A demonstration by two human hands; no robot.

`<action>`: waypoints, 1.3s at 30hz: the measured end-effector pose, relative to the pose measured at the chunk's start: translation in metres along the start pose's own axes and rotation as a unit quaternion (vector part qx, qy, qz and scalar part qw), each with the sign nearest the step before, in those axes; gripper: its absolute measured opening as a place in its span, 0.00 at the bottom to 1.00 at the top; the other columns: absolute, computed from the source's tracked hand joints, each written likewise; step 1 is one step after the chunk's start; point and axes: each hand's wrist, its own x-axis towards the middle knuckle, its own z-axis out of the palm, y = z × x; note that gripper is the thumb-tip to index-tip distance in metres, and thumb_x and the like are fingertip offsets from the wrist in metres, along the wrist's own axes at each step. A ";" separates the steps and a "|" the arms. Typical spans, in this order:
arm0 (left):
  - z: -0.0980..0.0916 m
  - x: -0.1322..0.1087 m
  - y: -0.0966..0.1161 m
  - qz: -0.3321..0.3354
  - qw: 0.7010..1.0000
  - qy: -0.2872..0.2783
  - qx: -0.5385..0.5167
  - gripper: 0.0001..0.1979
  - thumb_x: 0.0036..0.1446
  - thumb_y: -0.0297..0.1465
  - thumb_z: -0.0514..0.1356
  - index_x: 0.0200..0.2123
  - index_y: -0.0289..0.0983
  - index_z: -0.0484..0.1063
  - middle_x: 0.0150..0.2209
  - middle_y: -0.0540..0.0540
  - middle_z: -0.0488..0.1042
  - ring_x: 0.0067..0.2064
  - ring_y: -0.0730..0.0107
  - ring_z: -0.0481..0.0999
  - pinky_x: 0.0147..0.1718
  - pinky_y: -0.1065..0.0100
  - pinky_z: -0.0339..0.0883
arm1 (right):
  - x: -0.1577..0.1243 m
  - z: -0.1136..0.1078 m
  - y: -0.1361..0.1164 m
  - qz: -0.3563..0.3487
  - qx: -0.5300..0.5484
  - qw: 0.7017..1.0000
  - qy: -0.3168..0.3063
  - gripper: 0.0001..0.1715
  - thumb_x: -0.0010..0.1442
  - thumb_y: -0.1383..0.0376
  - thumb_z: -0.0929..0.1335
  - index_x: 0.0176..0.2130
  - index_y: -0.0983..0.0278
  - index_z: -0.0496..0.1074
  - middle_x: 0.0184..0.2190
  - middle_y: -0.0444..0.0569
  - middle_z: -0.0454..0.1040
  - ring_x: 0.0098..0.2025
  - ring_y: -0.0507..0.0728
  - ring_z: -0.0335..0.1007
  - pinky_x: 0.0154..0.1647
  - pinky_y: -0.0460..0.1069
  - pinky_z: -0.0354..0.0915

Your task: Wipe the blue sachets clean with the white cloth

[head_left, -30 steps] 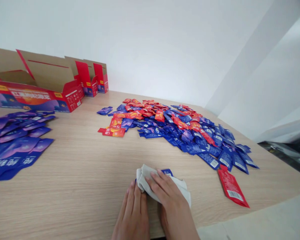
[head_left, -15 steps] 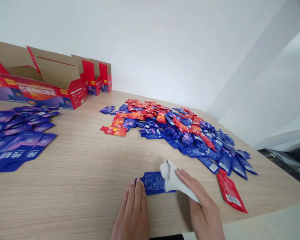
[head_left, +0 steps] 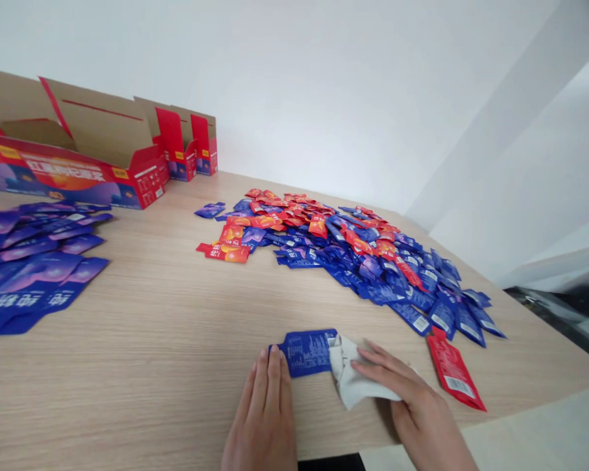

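Observation:
A blue pouch point(head_left: 310, 353) lies flat on the table, its printed back facing up and its narrow spout end pointing left. My left hand point(head_left: 265, 409) rests flat with fingers stretched out, the fingertips pressing down on that spout end. A white cloth point(head_left: 356, 379) is gripped in my right hand point(head_left: 412, 392) and covers the pouch's right end. The thumb and part of the right fingers' underside are hidden by the cloth. Just right of my right hand lies a red pouch point(head_left: 455, 373) with a barcode label.
A large heap of blue and red pouches point(head_left: 353, 252) spreads over the table's point(head_left: 177, 366) back right. At the left lie stacked blue-purple pouches point(head_left: 39, 281). Open cardboard boxes point(head_left: 88, 176) line the wall at the back left. The table's front edge runs close to my hands.
My right hand has moved right and lower with the cloth, from over the pouch's middle to its right end. More of the pouch's print shows. The left hand stays on the spout end.

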 end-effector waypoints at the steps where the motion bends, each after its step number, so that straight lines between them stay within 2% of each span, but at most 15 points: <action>1: -0.001 0.000 0.000 0.003 1.000 0.004 -0.002 0.31 0.53 0.26 0.54 0.61 0.28 0.73 0.64 0.38 0.75 0.66 0.59 0.71 0.64 0.61 0.67 | -0.004 -0.003 0.007 0.023 -0.008 1.000 0.017 0.46 0.48 0.79 0.59 0.57 0.51 0.81 0.64 0.42 0.76 0.70 0.60 0.66 0.70 0.65 0.65; 5: -0.002 0.002 0.000 0.014 1.000 0.013 -0.005 0.30 0.53 0.26 0.54 0.60 0.27 0.74 0.63 0.38 0.76 0.65 0.59 0.73 0.62 0.62 0.68 | -0.002 -0.005 0.006 0.051 0.024 0.994 0.096 0.41 0.53 0.76 0.59 0.56 0.52 0.81 0.61 0.44 0.78 0.67 0.61 0.70 0.71 0.65 0.64; 10: 0.001 0.001 -0.004 0.013 1.000 0.010 0.003 0.29 0.54 0.26 0.54 0.59 0.28 0.75 0.62 0.38 0.77 0.64 0.59 0.74 0.62 0.63 0.68 | 0.027 0.005 -0.042 -0.008 0.077 0.984 0.159 0.39 0.59 0.77 0.59 0.61 0.51 0.78 0.63 0.45 0.77 0.68 0.61 0.70 0.68 0.63 0.68; 12: 0.005 -0.001 -0.007 0.032 0.999 0.022 0.004 0.29 0.55 0.27 0.54 0.59 0.27 0.74 0.61 0.37 0.77 0.63 0.59 0.75 0.61 0.63 0.69 | 0.042 0.015 -0.061 -0.054 0.086 0.983 0.151 0.40 0.61 0.78 0.59 0.62 0.52 0.76 0.63 0.45 0.76 0.68 0.60 0.70 0.68 0.61 0.69; 15: 0.011 -0.004 -0.011 0.051 0.998 0.041 0.005 0.27 0.55 0.28 0.55 0.58 0.28 0.75 0.59 0.37 0.79 0.62 0.58 0.75 0.61 0.63 0.69 | 0.059 0.034 -0.077 -0.137 0.079 0.982 0.099 0.40 0.61 0.80 0.60 0.64 0.53 0.75 0.63 0.45 0.77 0.68 0.58 0.69 0.67 0.58 0.69; 17: 0.010 -0.004 -0.010 0.043 0.999 0.032 0.004 0.28 0.55 0.28 0.54 0.58 0.28 0.75 0.59 0.37 0.79 0.63 0.58 0.75 0.62 0.62 0.69 | 0.061 0.042 -0.077 -0.164 0.053 0.983 0.064 0.41 0.59 0.81 0.61 0.63 0.53 0.76 0.63 0.45 0.77 0.69 0.59 0.68 0.68 0.59 0.68; 19: 0.006 -0.003 -0.007 0.028 1.000 0.013 -0.001 0.29 0.55 0.26 0.54 0.60 0.29 0.74 0.62 0.38 0.77 0.65 0.59 0.73 0.63 0.62 0.67 | 0.055 0.040 -0.066 -0.151 0.029 0.987 0.048 0.43 0.56 0.82 0.61 0.61 0.52 0.78 0.63 0.44 0.77 0.69 0.60 0.68 0.69 0.60 0.68; 23: 0.000 -0.001 -0.003 0.018 1.000 0.001 -0.006 0.31 0.53 0.26 0.54 0.61 0.28 0.72 0.64 0.39 0.75 0.66 0.58 0.71 0.64 0.61 0.66 | 0.029 0.011 -0.024 -0.051 -0.013 0.998 0.042 0.48 0.49 0.82 0.60 0.59 0.48 0.79 0.61 0.40 0.78 0.65 0.58 0.73 0.66 0.59 0.71; 25: 0.001 -0.001 -0.004 0.031 0.999 0.014 -0.004 0.31 0.53 0.27 0.54 0.62 0.27 0.72 0.63 0.38 0.75 0.66 0.57 0.72 0.64 0.61 0.66 | 0.019 -0.004 -0.006 0.010 -0.043 0.998 0.048 0.45 0.48 0.80 0.61 0.56 0.48 0.82 0.59 0.41 0.80 0.62 0.60 0.76 0.65 0.60 0.73; 28: 0.006 -0.001 -0.007 0.041 0.999 0.031 0.003 0.31 0.54 0.28 0.54 0.61 0.27 0.72 0.63 0.37 0.76 0.65 0.57 0.72 0.62 0.62 0.68 | 0.017 -0.013 0.000 0.052 -0.035 0.994 0.094 0.42 0.50 0.78 0.60 0.54 0.51 0.83 0.58 0.43 0.81 0.62 0.61 0.76 0.66 0.64 0.71; 30: 0.009 -0.001 -0.008 0.040 0.999 0.035 0.007 0.30 0.54 0.29 0.54 0.61 0.28 0.73 0.62 0.38 0.76 0.64 0.57 0.73 0.62 0.61 0.68 | 0.024 -0.006 -0.014 0.009 0.007 0.994 0.107 0.42 0.55 0.78 0.59 0.58 0.52 0.80 0.61 0.45 0.78 0.65 0.60 0.73 0.67 0.63 0.70; 33: 0.012 -0.001 -0.009 0.050 0.998 0.041 0.012 0.29 0.55 0.30 0.54 0.59 0.29 0.74 0.60 0.39 0.78 0.63 0.58 0.75 0.61 0.62 0.69 | 0.041 0.016 -0.048 -0.112 0.053 0.990 0.066 0.39 0.63 0.78 0.60 0.65 0.52 0.74 0.65 0.47 0.74 0.69 0.59 0.68 0.67 0.58 0.69; 35: 0.012 -0.001 -0.010 0.057 0.997 0.048 0.019 0.27 0.56 0.30 0.54 0.58 0.29 0.75 0.58 0.39 0.80 0.62 0.58 0.76 0.61 0.62 0.69 | 0.051 0.029 -0.064 -0.168 0.045 0.984 0.040 0.40 0.63 0.79 0.61 0.66 0.51 0.72 0.65 0.46 0.74 0.70 0.59 0.67 0.68 0.57 0.68; 37: 0.011 -0.001 -0.011 0.060 0.997 0.050 0.020 0.27 0.56 0.29 0.54 0.58 0.29 0.76 0.58 0.39 0.80 0.62 0.59 0.75 0.61 0.63 0.69 | 0.054 0.033 -0.068 -0.189 0.025 0.981 0.036 0.42 0.60 0.81 0.60 0.65 0.52 0.74 0.64 0.45 0.76 0.69 0.59 0.68 0.69 0.58 0.67; 39: 0.009 -0.002 -0.012 0.053 0.998 0.038 0.015 0.28 0.55 0.28 0.54 0.59 0.30 0.75 0.60 0.40 0.79 0.63 0.61 0.74 0.62 0.64 0.67 | 0.047 0.027 -0.056 -0.173 0.012 0.984 0.048 0.43 0.57 0.82 0.59 0.61 0.52 0.78 0.61 0.44 0.78 0.67 0.59 0.70 0.67 0.59 0.70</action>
